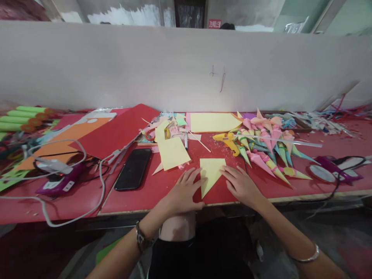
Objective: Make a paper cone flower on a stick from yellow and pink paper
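The red surface (pixel 128 202) runs right across, carrying everything; up on its left lies the red card (pixel 116 131), pushed back, probably to leave working room in front; over on the right, the cones (pixel 261 162) sit heaped just beyond reach of the elbows, likely parked out of the way; the phone (pixel 133 169) lies flat, left of the hands; here's the left hand (pixel 186 190), fingers spread and thumb well apart, fingertips at the paper's left edge; the right hand (pixel 240 181) is loosely parted too, fingertips on the upper right corner, presumably steadying it; between them the paper (pixel 210 172) lies flat, point towards the person; beyond it, the glue gun (pixel 228 142) rests beside the cones, seemingly handy for the right hand.
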`<state>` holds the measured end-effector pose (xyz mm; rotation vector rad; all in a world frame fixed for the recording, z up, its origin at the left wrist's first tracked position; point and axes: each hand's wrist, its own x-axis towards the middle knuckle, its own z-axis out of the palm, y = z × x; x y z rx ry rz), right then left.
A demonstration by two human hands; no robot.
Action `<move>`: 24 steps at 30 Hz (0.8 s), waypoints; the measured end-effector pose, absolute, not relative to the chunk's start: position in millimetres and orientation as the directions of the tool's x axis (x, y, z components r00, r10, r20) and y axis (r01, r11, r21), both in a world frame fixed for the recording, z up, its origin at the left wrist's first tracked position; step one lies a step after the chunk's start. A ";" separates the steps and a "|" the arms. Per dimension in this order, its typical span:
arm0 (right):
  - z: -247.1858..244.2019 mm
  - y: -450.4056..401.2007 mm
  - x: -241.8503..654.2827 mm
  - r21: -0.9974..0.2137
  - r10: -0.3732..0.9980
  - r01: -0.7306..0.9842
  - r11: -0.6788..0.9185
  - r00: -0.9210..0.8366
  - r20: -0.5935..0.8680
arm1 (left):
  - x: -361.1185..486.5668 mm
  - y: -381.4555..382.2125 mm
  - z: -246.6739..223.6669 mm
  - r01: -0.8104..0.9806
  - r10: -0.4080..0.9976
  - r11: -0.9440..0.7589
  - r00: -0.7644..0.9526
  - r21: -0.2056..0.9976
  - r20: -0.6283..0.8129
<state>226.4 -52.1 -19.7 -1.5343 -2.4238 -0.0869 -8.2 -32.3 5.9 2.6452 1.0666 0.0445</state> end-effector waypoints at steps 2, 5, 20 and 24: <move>-18.2 -59.0 219.3 -0.098 0.886 0.906 0.413 -0.375 0.272 | -0.4 -44.0 3.9 0.677 0.696 -0.685 0.717 0.269 -0.032; -17.5 -71.5 204.6 -0.137 0.894 0.904 0.404 -0.359 0.267 | 13.6 -58.8 -3.9 0.689 0.715 -0.676 0.699 0.261 0.007; -16.3 -93.4 201.0 -0.293 0.874 0.824 0.485 -0.446 0.192 | 21.3 -64.8 -11.9 0.704 0.728 -0.683 0.678 0.194 0.100; -12.1 -93.3 194.3 -0.346 0.793 0.714 0.609 -0.561 0.237 | 15.3 -64.7 -12.4 0.666 0.702 -0.706 0.702 0.240 0.118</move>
